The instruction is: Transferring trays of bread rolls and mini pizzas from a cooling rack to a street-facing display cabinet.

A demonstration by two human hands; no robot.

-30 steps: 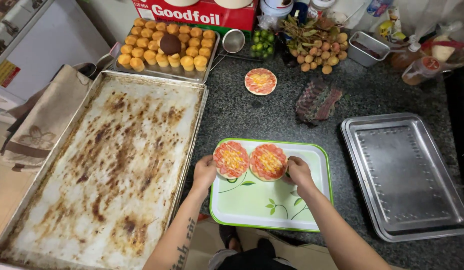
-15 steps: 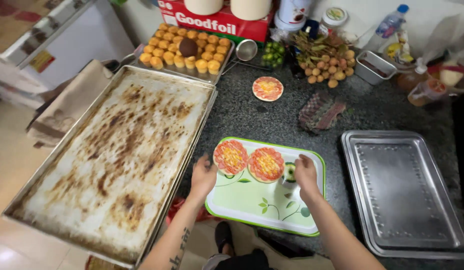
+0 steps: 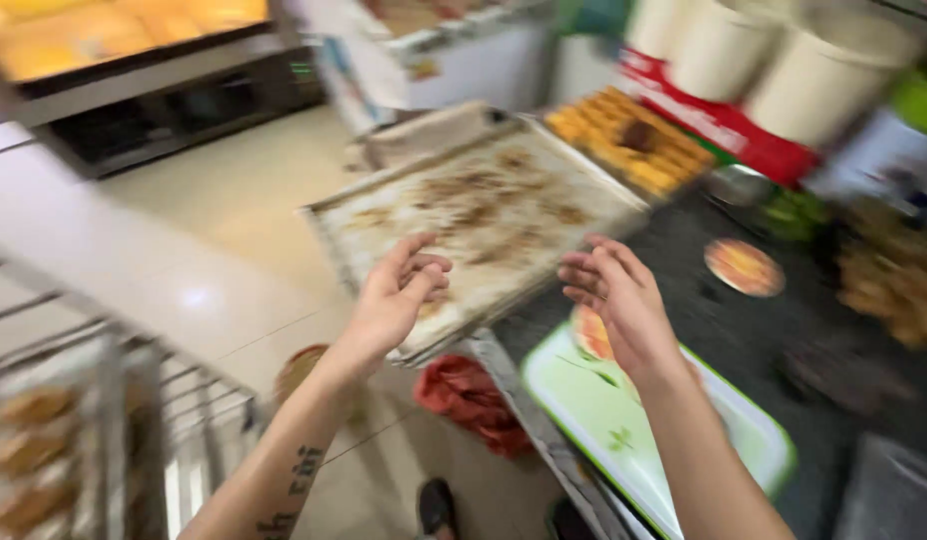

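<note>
I see both hands raised, fingers loosely spread, grasping nothing: the left hand [image 3: 399, 295] hovers over the near edge of the large scorched metal baking sheet [image 3: 474, 215], the right hand [image 3: 619, 300] above the near end of the green-rimmed white plastic tray [image 3: 624, 430] on the dark speckled counter [image 3: 774, 335]. A round orange-topped pastry [image 3: 592, 333] lies on that tray, half hidden by my right hand; the view is blurred

The dark bench [image 3: 744, 330] carries a stained baking tray [image 3: 484, 215] that overhangs its edge, a green tray [image 3: 644, 430], a round pastry [image 3: 744, 267] and a tray of small cakes [image 3: 629, 150]. A red cloth [image 3: 469, 395] lies on the floor [image 3: 234, 220].
</note>
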